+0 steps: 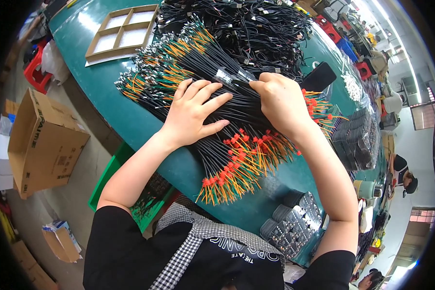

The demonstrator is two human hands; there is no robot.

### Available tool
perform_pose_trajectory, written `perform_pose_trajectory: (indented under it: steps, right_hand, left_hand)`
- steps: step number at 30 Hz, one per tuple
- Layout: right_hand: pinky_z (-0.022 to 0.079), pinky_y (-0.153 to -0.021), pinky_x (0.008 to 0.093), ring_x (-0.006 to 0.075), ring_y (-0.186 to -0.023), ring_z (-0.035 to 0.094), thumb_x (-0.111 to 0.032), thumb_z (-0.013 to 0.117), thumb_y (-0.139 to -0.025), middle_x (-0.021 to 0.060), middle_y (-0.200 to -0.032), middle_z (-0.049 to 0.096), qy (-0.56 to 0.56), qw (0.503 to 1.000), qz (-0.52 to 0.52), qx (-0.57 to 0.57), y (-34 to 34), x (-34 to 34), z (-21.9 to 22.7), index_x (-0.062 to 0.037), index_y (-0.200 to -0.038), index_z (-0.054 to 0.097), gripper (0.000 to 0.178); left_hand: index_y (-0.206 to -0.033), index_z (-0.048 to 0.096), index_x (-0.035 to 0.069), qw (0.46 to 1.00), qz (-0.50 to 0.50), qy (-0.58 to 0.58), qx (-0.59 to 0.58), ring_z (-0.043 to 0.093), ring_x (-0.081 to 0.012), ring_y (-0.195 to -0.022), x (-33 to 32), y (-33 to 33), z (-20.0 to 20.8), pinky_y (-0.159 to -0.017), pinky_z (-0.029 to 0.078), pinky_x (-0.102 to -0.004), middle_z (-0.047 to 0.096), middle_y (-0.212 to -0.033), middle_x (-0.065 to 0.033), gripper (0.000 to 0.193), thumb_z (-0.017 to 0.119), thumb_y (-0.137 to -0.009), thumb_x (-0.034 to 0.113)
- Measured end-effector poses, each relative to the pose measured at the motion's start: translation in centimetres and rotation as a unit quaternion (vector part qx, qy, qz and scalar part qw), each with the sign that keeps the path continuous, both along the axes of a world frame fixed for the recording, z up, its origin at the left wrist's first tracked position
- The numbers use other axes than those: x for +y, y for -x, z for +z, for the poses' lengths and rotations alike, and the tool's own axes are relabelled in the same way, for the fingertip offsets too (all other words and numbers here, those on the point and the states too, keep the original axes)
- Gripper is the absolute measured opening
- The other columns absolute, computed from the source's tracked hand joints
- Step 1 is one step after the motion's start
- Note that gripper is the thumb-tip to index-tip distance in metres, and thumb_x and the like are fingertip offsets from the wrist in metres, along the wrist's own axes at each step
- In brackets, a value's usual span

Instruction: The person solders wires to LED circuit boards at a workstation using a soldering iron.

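A large pile of black cables [165, 114] lies across the table before me, with orange and green wire ends and small metal tips at the far left. Red connectors [237, 145] and more orange wires fan out at its near end. My left hand [192, 113] rests palm down on the cables, fingers spread. Closed over the right part of the pile is my right hand [281, 100], its thumb and forefinger beside a clear plastic band [223, 76] around some cables. What its fingers pinch is hidden.
Tangled black cables with plugs [241, 29] heap at the back. A divided cardboard tray [122, 33] lies far left, a black phone [320, 76] to the right. Wrapped stacks of dark parts [355, 140] stand right, others [292, 224] near. Boxes [55, 145] stand on the floor.
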State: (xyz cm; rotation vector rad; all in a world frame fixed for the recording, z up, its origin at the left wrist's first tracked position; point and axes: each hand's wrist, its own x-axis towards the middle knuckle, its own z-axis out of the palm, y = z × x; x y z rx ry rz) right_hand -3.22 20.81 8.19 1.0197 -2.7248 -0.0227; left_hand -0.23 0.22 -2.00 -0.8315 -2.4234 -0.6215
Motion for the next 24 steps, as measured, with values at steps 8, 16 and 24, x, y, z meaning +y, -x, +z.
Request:
perform_pose_trajectory:
  steps: [8,16,24]
  right_hand:
    - [0.052,-0.07,0.0384,0.0278,-0.079,0.063,-0.001,0.058,-0.073,0.0086,-0.077,0.06,0.065,0.996,-0.017,0.063,-3.5,1.1,5.5,-0.0059,-0.085,0.067,0.015]
    - [0.05,-0.067,0.0357,0.0282,-0.074,0.062,-0.008,0.064,-0.079,0.0075,-0.081,0.065,0.167,0.945,-0.213,0.185,-16.9,10.6,11.3,-0.0051,-0.09,0.067,0.012]
    - [0.049,-0.066,0.0215,0.0075,-0.074,0.063,-0.006,0.07,-0.08,0.0049,-0.081,0.067,0.451,0.651,-0.589,0.16,-44.2,20.9,7.8,0.0031,-0.091,0.067,0.015]
  left_hand:
    - [-0.124,0.058,0.019,1.0,-0.016,-0.006,-0.007,0.045,-0.0266,-0.121,-0.3,-0.5,0.4,-0.106,0.027,-0.0462,0.053,-0.128,-0.0049,0.052,0.067,-0.078,0.039]
    - [-0.116,0.063,0.005,0.999,-0.014,-0.036,-0.023,0.057,-0.0339,-0.106,1.2,1.2,2.3,-0.094,0.042,-0.0424,0.062,-0.113,-0.0161,0.032,0.063,-0.085,0.015]
    - [-0.13,0.053,0.008,0.996,-0.01,0.077,0.037,0.048,-0.0309,-0.119,2.3,2.3,0.6,-0.102,0.03,-0.0461,0.054,-0.129,-0.0134,0.04,0.041,-0.1,0.032]
